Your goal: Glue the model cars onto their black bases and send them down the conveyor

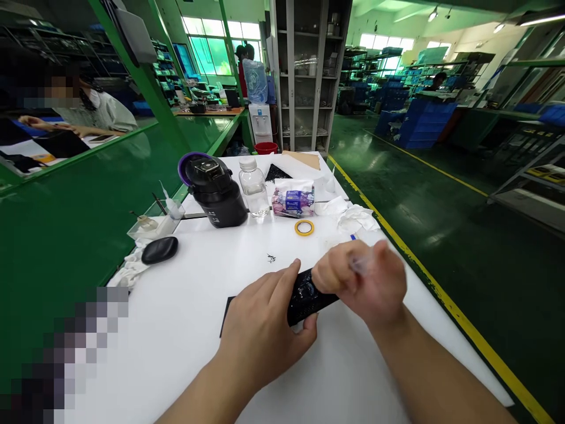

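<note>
Held in hand, not set down: my left hand [265, 333] wrapped narrowly around a black plastic piece [306, 300]; my right hand [371, 288] pinched a small clear object [359, 264] just above it, a roll of yellow tape [304, 228] lying beyond my fingertips on the white table [176, 330]
</note>
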The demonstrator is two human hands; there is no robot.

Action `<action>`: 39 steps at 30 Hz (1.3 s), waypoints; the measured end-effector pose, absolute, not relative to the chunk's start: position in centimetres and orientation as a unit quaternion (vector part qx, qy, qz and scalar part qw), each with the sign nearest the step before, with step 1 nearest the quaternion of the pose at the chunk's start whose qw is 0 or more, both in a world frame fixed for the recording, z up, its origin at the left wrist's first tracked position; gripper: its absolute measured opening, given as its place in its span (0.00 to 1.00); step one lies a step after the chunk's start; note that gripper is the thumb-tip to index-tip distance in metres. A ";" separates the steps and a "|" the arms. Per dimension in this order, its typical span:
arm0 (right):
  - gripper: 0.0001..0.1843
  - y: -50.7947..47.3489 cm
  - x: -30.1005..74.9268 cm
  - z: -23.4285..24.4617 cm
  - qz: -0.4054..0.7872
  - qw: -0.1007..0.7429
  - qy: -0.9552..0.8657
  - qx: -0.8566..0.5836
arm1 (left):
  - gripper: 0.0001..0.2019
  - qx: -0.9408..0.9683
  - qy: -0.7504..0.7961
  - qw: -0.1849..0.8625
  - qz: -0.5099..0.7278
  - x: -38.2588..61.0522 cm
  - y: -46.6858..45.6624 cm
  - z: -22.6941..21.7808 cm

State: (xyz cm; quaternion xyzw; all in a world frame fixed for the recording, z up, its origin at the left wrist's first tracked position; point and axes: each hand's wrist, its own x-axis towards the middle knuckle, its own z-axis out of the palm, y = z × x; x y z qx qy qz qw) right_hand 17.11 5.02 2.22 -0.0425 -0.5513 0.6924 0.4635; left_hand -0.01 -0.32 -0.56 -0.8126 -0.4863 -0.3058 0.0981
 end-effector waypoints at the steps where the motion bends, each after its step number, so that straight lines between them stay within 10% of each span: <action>1: 0.32 4.9 17.1 2.3 0.677 0.441 -0.586 -0.062 | 0.31 -0.814 -0.492 0.098 -0.293 0.1 -0.3 -0.6; 10: 0.22 10.4 22.6 2.0 0.547 0.684 -0.352 -0.330 | 0.24 -0.884 -0.435 -0.027 -0.172 -0.2 -2.2 2.7; 21: 0.12 12.7 21.0 -3.3 0.566 0.499 -0.420 -0.504 | 0.31 -0.890 -0.427 -0.113 -0.111 -6.1 -8.9 1.0; 29: 0.16 13.4 21.3 -4.0 0.487 0.443 -0.464 -0.592 | 0.19 -0.445 -0.874 -0.008 -0.194 -25.8 -12.2 0.8; 39: 0.17 11.3 21.4 -3.3 0.397 0.414 -0.521 -0.633 | 0.23 -0.482 -0.849 -0.085 -0.198 -28.1 -13.8 -3.3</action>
